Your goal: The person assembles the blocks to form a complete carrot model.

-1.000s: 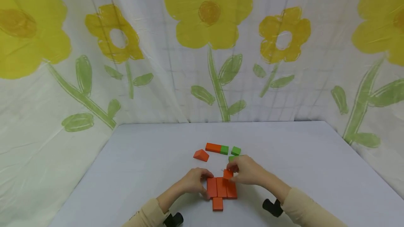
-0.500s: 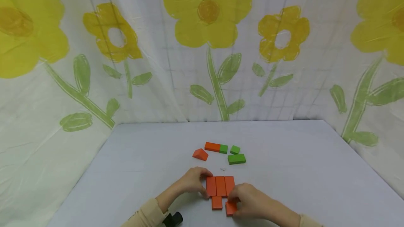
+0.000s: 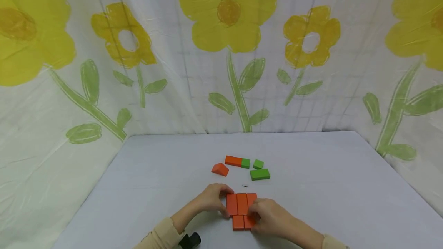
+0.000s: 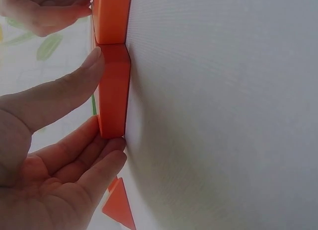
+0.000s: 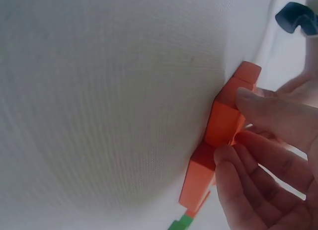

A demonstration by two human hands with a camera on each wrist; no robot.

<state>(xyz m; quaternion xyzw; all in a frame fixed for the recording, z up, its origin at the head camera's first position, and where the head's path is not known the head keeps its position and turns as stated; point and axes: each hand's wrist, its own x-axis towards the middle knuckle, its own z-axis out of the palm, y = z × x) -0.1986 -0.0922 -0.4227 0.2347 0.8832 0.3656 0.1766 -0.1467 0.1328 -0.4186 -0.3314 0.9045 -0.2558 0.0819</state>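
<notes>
Three oblong orange blocks point(image 3: 242, 204) lie side by side on the white table, long sides together. My left hand point(image 3: 210, 199) grips the leftmost one by its ends, thumb near and fingers far; the left wrist view shows the thumb on this orange block point(image 4: 115, 91). Against the row's near side sits a small orange block point(image 3: 238, 222). Directly right of it, my right hand point(image 3: 273, 218) pinches a second small orange block point(image 3: 248, 221), partly hidden by the fingers. In the right wrist view, thumb and fingertips hold this small block point(image 5: 222, 123).
Behind the row lie an orange triangular block point(image 3: 220, 169), an orange oblong block point(image 3: 233, 161) touching a green cube point(image 3: 245, 163), another green cube point(image 3: 258, 164) and a green oblong block point(image 3: 260, 174). A flowered curtain point(image 3: 166, 87) hangs beyond the table point(image 3: 155, 172).
My right hand has carried the second small orange block from over the row's far right down to the near side, then left against the first small block. My left hand stays put.
</notes>
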